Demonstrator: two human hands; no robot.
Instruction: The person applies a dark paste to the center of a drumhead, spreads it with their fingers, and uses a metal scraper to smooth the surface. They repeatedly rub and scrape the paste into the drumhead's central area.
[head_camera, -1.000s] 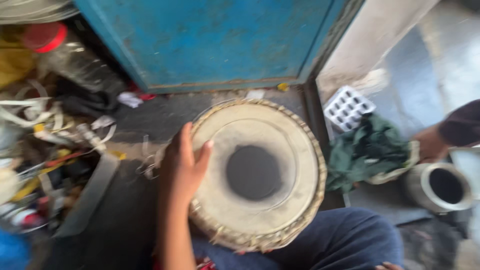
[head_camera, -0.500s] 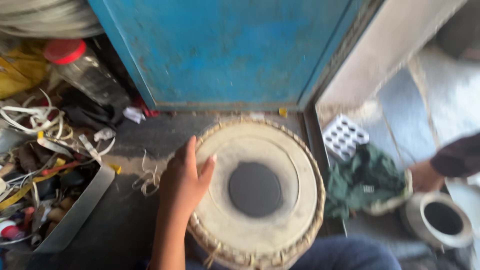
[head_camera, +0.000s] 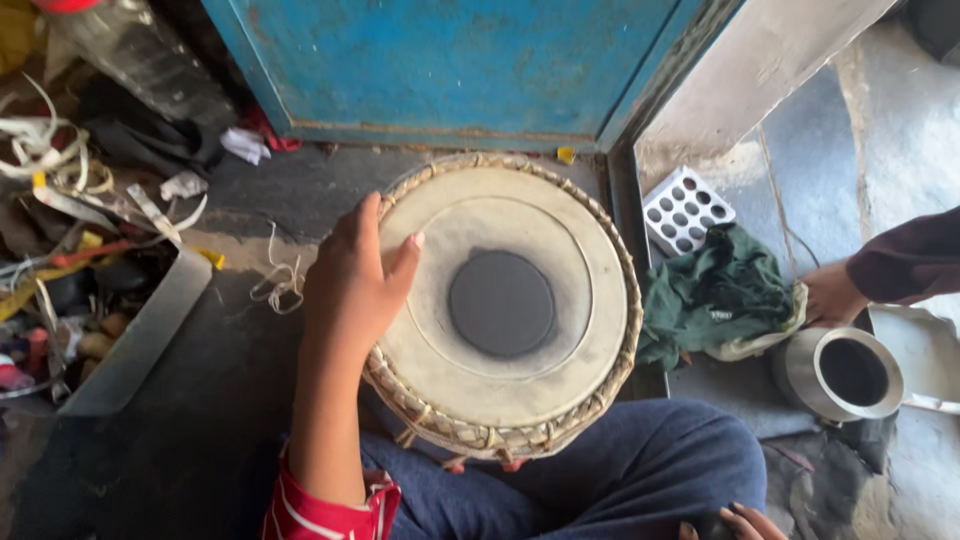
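Blue door (head_camera: 450, 60) stood close behind the drum (head_camera: 505, 305), a grey tray (head_camera: 140, 340) left, bare floor (head_camera: 200, 430) between. The pale drum, black-centred, sat against the lap; left hand (head_camera: 355, 280) lay open on its rim. Right hand (head_camera: 745, 522) barely showed, grip unclear.

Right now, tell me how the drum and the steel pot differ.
The drum is wide, with a pale skin, a dark round patch in the middle and a woven rim; the steel pot is smaller, of shiny metal and open at the top. The left hand rests on the drum's edge; another person's hand is beside the pot. Both are round and upright.
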